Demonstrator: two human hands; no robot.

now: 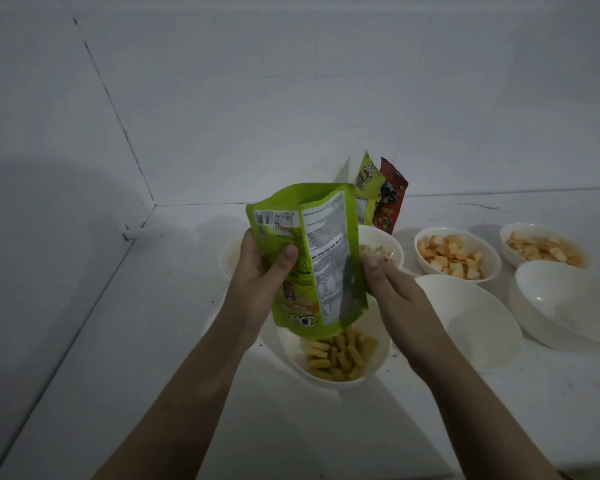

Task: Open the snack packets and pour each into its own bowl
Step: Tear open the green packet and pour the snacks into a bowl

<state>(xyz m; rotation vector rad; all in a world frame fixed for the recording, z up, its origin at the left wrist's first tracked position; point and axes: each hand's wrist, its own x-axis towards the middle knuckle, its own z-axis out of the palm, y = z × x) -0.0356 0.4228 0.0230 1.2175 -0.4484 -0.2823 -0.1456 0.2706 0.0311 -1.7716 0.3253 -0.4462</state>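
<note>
A: How is the green packet (309, 251) held?

B: It is held upside down above the near bowl (371, 370), long axis close to upright, open mouth pointed down just over the rim. The left hand (257, 275) is wrapped round its left edge, thumb laid across the printed back. The right hand (388, 285) is set at the right edge; a pinch is suggested, but its fingertips are hidden behind the foil, so that cannot be told for certain.

A: And the contents?

B: Yellow puffed sticks (340, 355) are seen lying in the bowl directly under the mouth. Whether any remain inside cannot be told.

A: What is the next move judged to turn on?

B: On the mouth being kept straight over the bowl, which sits below and between the wrists, about equally near both. Two empty bowls (482, 323) lie to the right; two unopened packets (381, 199) are propped against the wall beyond
</note>
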